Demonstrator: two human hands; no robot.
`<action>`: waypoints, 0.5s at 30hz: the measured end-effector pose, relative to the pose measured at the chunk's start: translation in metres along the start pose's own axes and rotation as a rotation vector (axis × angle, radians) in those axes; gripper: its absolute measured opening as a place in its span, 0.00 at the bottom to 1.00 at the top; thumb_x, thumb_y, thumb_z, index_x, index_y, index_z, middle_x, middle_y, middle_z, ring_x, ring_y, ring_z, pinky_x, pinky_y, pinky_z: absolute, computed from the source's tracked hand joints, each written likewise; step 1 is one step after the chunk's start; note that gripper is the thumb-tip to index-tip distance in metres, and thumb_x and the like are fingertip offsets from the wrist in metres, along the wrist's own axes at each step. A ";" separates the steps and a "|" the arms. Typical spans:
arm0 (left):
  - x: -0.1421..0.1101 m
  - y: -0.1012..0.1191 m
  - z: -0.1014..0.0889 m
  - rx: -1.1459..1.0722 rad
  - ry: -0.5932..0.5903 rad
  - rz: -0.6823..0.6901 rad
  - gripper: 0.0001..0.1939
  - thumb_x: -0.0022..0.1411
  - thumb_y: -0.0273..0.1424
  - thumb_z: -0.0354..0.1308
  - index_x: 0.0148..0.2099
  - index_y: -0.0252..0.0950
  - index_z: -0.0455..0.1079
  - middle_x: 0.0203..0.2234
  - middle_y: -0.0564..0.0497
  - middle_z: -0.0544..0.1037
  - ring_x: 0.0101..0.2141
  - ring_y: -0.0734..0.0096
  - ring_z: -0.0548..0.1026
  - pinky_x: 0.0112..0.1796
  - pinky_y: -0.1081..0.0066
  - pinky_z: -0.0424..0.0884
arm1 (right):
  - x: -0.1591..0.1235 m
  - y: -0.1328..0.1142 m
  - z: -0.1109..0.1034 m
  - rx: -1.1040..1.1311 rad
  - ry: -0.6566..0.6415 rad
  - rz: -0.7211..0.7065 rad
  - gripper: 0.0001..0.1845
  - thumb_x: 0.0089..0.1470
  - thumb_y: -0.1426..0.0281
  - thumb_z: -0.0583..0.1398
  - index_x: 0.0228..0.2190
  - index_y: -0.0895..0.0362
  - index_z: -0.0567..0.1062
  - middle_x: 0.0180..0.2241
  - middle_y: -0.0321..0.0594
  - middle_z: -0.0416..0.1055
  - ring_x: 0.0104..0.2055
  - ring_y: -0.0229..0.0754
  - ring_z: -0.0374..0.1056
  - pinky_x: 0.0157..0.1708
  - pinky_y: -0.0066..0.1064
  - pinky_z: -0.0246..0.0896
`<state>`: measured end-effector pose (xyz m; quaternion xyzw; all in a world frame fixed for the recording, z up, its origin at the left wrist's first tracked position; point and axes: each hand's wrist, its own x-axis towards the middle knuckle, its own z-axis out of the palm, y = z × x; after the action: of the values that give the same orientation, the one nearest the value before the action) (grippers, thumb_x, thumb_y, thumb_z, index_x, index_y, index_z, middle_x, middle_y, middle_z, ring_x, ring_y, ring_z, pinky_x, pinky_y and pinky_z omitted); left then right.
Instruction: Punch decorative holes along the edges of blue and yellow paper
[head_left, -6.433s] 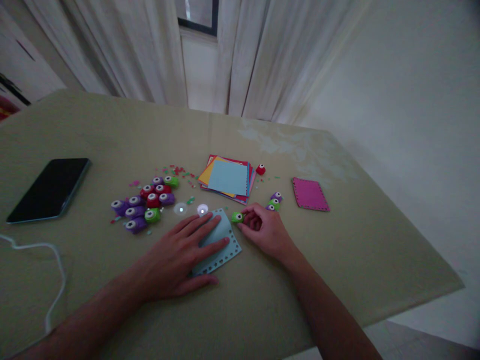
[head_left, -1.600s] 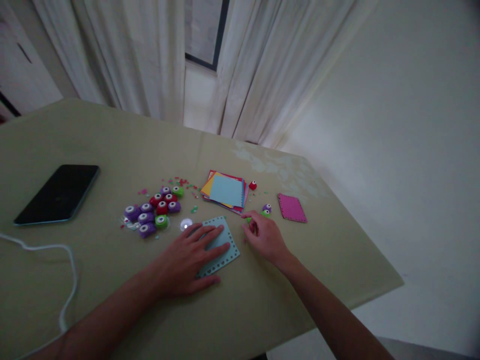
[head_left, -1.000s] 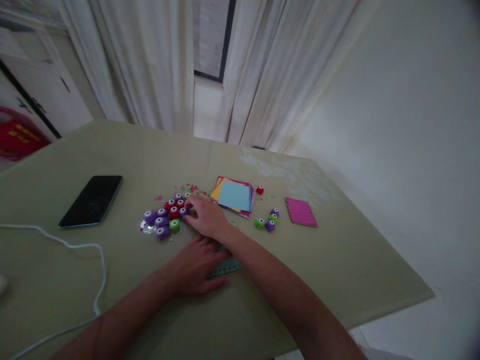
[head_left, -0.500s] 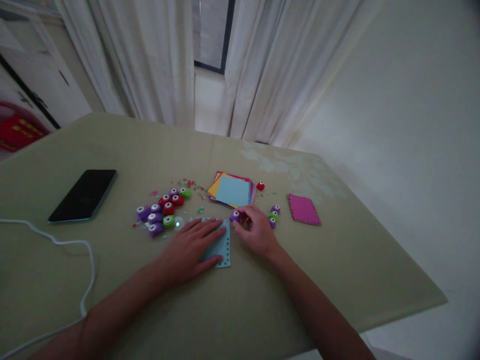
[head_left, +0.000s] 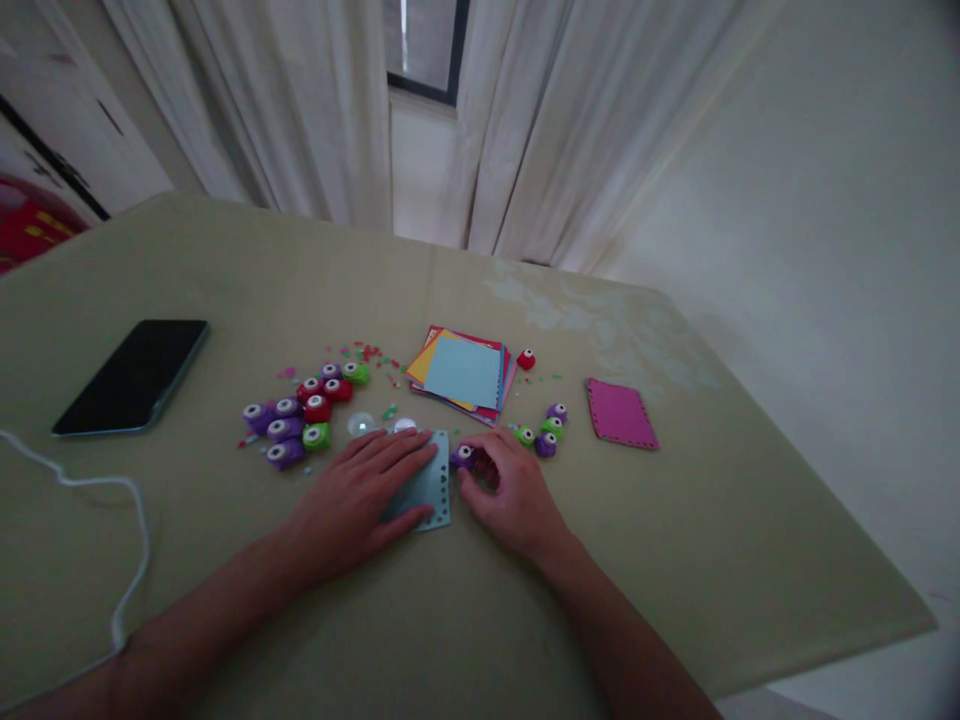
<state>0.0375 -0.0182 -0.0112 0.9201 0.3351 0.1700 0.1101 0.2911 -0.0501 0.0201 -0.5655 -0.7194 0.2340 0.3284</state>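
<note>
My left hand (head_left: 375, 485) lies flat with fingers stretched over a light blue card (head_left: 427, 500), pressing it to the table. Small punched holes run down the card's right edge. My right hand (head_left: 514, 490) pinches a small purple craft punch (head_left: 464, 457) beside that edge, near its upper part; whether the card sits in the punch's slot I cannot tell. Just beyond the right hand are a green punch (head_left: 525, 436) and a short row of purple and green punches (head_left: 552, 427). A cluster of purple, red and green punches (head_left: 286, 429) stands left of the card.
Stacked coloured cards (head_left: 465, 370) lie beyond my hands, with a red punch (head_left: 526, 359) beside them. A pink card (head_left: 621, 412) with a punched border is at right. Paper bits (head_left: 367, 352), a tablet (head_left: 135, 375) and a white cable (head_left: 139, 560) are at left.
My right hand has moved the purple punch a little toward me along the card's right edge. The left hand still holds the card flat. The whole view has shifted slightly.
</note>
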 end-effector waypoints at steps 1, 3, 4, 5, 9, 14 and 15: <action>0.000 0.000 -0.001 0.000 -0.002 0.001 0.32 0.77 0.48 0.57 0.76 0.44 0.62 0.73 0.47 0.68 0.69 0.53 0.68 0.68 0.52 0.62 | -0.001 0.001 0.000 0.003 0.000 0.012 0.14 0.56 0.76 0.65 0.46 0.57 0.79 0.42 0.43 0.75 0.39 0.44 0.73 0.42 0.35 0.72; 0.000 0.001 -0.001 -0.003 -0.004 0.002 0.31 0.77 0.48 0.57 0.76 0.44 0.63 0.73 0.47 0.68 0.69 0.52 0.68 0.67 0.51 0.62 | -0.001 0.002 -0.001 0.011 -0.005 0.023 0.14 0.57 0.76 0.65 0.46 0.56 0.79 0.42 0.43 0.75 0.38 0.44 0.72 0.41 0.35 0.71; 0.001 0.001 -0.001 -0.005 -0.006 0.000 0.31 0.77 0.48 0.57 0.75 0.44 0.63 0.73 0.48 0.68 0.69 0.52 0.68 0.67 0.51 0.62 | -0.001 0.002 -0.001 0.016 -0.009 0.022 0.14 0.57 0.75 0.65 0.46 0.56 0.79 0.42 0.43 0.76 0.38 0.44 0.72 0.41 0.35 0.71; 0.001 0.001 -0.001 -0.007 -0.007 -0.002 0.30 0.78 0.48 0.56 0.75 0.45 0.63 0.73 0.48 0.68 0.69 0.51 0.68 0.67 0.50 0.62 | 0.000 0.002 -0.002 0.024 -0.010 0.021 0.14 0.58 0.75 0.65 0.46 0.56 0.79 0.42 0.43 0.76 0.37 0.44 0.72 0.40 0.35 0.71; 0.001 0.002 -0.001 -0.014 -0.008 -0.001 0.30 0.78 0.47 0.56 0.75 0.46 0.63 0.73 0.47 0.68 0.69 0.50 0.68 0.67 0.48 0.62 | 0.001 0.001 -0.002 0.042 -0.001 0.017 0.13 0.57 0.74 0.65 0.46 0.54 0.79 0.41 0.43 0.76 0.39 0.46 0.73 0.40 0.36 0.71; 0.001 0.003 -0.001 -0.016 0.004 0.000 0.29 0.78 0.46 0.57 0.74 0.44 0.64 0.73 0.47 0.68 0.69 0.51 0.68 0.68 0.49 0.61 | 0.001 0.001 -0.003 0.024 -0.014 0.016 0.13 0.57 0.75 0.66 0.45 0.54 0.79 0.42 0.43 0.76 0.41 0.47 0.73 0.41 0.36 0.71; 0.002 0.003 -0.001 -0.013 0.003 0.004 0.29 0.78 0.46 0.56 0.74 0.44 0.64 0.73 0.46 0.68 0.69 0.51 0.68 0.68 0.49 0.61 | 0.001 0.001 -0.003 0.020 -0.018 0.018 0.13 0.57 0.75 0.66 0.45 0.54 0.79 0.42 0.43 0.76 0.40 0.46 0.73 0.41 0.36 0.71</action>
<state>0.0399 -0.0194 -0.0088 0.9198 0.3324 0.1736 0.1155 0.2938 -0.0492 0.0220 -0.5666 -0.7147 0.2496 0.3254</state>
